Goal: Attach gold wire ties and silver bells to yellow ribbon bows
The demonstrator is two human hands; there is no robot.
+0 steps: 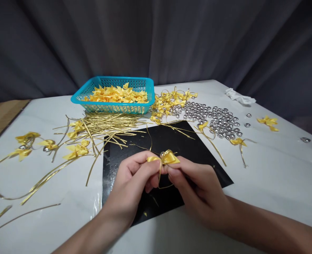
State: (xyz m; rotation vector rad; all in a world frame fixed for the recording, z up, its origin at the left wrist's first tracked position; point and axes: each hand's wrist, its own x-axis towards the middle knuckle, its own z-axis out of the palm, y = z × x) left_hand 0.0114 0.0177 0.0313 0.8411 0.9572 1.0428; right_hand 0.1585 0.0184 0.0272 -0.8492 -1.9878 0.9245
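Both hands meet over a black mat [195, 148] near the table's front. My left hand [133, 183] and my right hand [195, 187] pinch a small yellow ribbon bow [166, 158] between fingertips. A thin gold twist tie [159, 176] hangs from the bow in a loop between the two hands, and a small silver bead sits at the bow's centre. Both hands are closed on this piece.
A turquoise basket [110, 107] of yellow bows stands at the back. A pile of gold ties [105, 127] lies before it. Silver beads [214, 118] spread at the right, finished bows [169, 100] behind the mat and at the left [50, 144]. A white cloth [239, 97] lies far right.
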